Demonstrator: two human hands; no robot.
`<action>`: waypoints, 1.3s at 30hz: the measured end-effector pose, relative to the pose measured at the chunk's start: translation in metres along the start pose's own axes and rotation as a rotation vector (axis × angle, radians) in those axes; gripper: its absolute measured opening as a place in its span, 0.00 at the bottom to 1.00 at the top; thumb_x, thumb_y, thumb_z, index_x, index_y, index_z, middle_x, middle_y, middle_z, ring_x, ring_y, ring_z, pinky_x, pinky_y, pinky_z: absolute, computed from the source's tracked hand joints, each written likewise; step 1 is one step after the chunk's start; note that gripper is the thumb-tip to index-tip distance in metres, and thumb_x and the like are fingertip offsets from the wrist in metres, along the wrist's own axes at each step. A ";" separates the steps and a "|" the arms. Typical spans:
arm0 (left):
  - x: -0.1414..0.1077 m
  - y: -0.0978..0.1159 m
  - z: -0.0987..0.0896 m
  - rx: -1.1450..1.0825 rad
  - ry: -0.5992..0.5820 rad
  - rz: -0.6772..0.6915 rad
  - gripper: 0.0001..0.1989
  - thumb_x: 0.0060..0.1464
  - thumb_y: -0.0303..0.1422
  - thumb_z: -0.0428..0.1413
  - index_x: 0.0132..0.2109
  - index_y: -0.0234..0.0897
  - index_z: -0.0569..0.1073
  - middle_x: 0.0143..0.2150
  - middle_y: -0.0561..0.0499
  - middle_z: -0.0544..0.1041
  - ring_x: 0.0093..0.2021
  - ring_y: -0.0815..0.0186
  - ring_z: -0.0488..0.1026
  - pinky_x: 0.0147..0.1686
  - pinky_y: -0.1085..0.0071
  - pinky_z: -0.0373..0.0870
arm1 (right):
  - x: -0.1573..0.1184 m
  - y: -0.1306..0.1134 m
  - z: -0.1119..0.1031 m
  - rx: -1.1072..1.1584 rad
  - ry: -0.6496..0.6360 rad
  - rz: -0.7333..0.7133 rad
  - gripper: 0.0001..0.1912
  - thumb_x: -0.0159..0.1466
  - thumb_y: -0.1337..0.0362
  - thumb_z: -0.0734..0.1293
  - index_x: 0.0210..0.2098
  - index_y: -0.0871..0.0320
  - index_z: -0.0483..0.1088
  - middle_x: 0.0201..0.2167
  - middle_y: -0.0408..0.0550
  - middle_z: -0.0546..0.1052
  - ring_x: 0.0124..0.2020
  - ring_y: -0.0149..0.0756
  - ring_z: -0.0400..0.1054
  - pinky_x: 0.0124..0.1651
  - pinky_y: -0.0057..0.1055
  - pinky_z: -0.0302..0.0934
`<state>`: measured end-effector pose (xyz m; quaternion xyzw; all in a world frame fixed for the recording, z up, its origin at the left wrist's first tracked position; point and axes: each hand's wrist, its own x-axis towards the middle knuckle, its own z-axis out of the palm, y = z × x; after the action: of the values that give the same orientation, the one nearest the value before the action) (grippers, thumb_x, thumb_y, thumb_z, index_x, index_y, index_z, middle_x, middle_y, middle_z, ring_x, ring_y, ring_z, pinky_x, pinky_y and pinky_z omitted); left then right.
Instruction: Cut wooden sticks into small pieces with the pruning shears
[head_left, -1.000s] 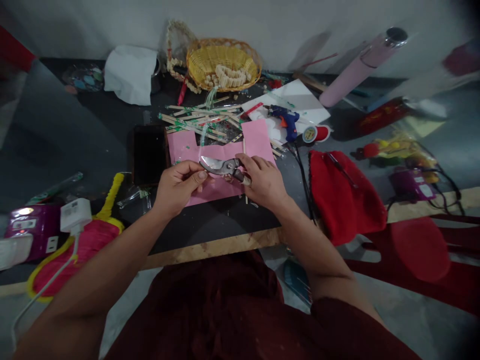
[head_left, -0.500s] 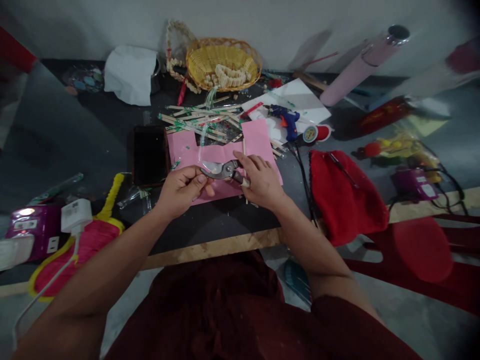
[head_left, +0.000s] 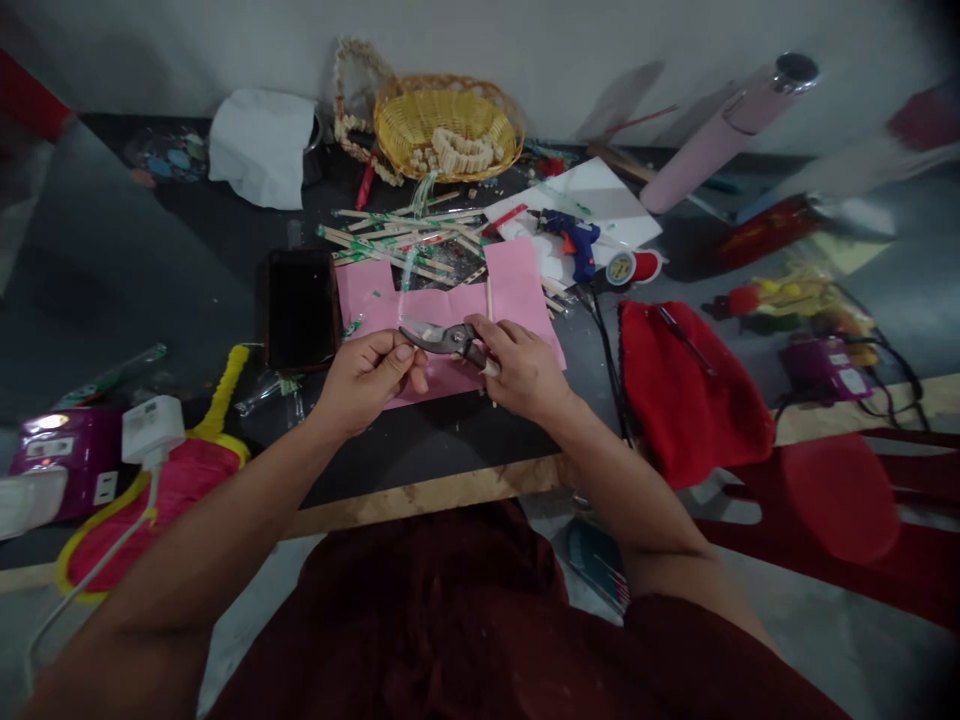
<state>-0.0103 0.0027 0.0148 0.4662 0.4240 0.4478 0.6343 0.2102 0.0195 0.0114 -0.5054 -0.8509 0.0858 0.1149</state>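
Observation:
My right hand (head_left: 526,368) is closed around the handles of a pair of pruning shears (head_left: 455,340), whose blades point left. The fingers of my left hand (head_left: 367,378) are pinched together right at the blade tips; what they hold, if anything, is too small to make out. Beneath both hands lies a cut sheet of pink paper (head_left: 525,285). A thin pale stick (head_left: 490,297) rests on it, running up from beside my right hand. Just beyond the paper is a loose pile of wooden chopsticks (head_left: 405,235), some with green printed wrappers.
At the back stands a yellow wicker basket (head_left: 405,115) with pale beadwork. A phone (head_left: 300,310) lies left of the paper. Rightward are a blue glue gun (head_left: 574,240), a red thread spool (head_left: 645,266), a red cloth pouch (head_left: 690,390) and a pink flask (head_left: 720,140).
The fingers of my right hand have curled in more around the shears' handles. My left hand stays almost in the same place by the blade tips.

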 end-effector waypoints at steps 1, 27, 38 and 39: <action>0.000 0.000 0.001 -0.004 0.005 -0.006 0.17 0.54 0.45 0.59 0.32 0.32 0.72 0.22 0.48 0.76 0.13 0.79 0.50 0.13 0.78 0.45 | 0.000 0.000 -0.001 -0.020 -0.002 0.009 0.26 0.63 0.66 0.60 0.61 0.57 0.59 0.42 0.53 0.73 0.43 0.43 0.67 0.44 0.35 0.59; -0.001 0.009 0.000 -0.088 -0.052 -0.135 0.15 0.47 0.40 0.64 0.29 0.31 0.75 0.23 0.45 0.78 0.13 0.81 0.51 0.13 0.79 0.44 | -0.001 0.003 -0.002 -0.017 -0.022 -0.028 0.28 0.61 0.68 0.60 0.61 0.55 0.58 0.44 0.50 0.73 0.43 0.42 0.67 0.44 0.34 0.59; 0.002 -0.005 -0.004 0.165 0.097 0.131 0.10 0.54 0.35 0.59 0.30 0.34 0.73 0.25 0.51 0.77 0.22 0.73 0.67 0.25 0.77 0.64 | 0.004 0.002 -0.005 -0.111 -0.044 0.023 0.37 0.59 0.68 0.63 0.66 0.56 0.50 0.52 0.56 0.69 0.50 0.49 0.63 0.45 0.40 0.58; 0.002 -0.005 -0.005 0.175 0.082 0.126 0.10 0.55 0.35 0.59 0.30 0.33 0.74 0.27 0.50 0.78 0.20 0.74 0.66 0.23 0.77 0.63 | 0.004 0.002 -0.005 -0.108 -0.049 0.015 0.38 0.58 0.68 0.63 0.67 0.56 0.48 0.52 0.56 0.69 0.51 0.49 0.63 0.45 0.40 0.58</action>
<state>-0.0140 0.0048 0.0084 0.5268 0.4568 0.4669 0.5439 0.2117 0.0240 0.0156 -0.5149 -0.8531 0.0529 0.0658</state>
